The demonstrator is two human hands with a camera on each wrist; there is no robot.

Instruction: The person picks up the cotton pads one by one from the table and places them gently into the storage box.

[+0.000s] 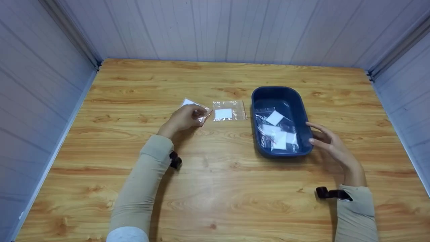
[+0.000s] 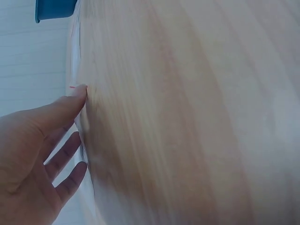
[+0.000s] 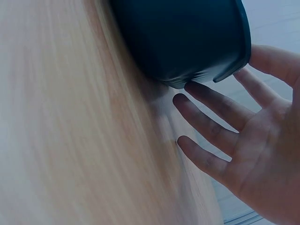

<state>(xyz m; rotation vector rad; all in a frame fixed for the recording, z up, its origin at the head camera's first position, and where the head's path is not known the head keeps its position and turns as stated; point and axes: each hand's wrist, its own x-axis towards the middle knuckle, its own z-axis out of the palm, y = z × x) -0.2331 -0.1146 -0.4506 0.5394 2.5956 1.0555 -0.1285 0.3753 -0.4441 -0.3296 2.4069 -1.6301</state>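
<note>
My left hand point(image 1: 181, 120) is over a small clear zip bag point(image 1: 187, 102) with a white card inside, thumb and index finger pinching its red-striped end. In the left wrist view the thumb and index finger of that hand point(image 2: 28, 150) meet at the red strip, while the other fingers stay loose. Just to the right lies a second zip bag point(image 1: 239, 110), flat, also with a white card. My right hand point(image 1: 332, 145) touches the right side of a dark blue plastic bin point(image 1: 273, 94), its fingers spread and nearly straight. Several such bags point(image 1: 276, 134) lie overlapping in the bin.
Wood-grain table point(image 1: 215, 195) spans the space between pale panelled walls point(image 1: 211, 30) at the back and both sides. A dark wrist camera point(image 1: 175, 160) sits on the left sleeve, and another wrist camera point(image 1: 322, 192) on the right.
</note>
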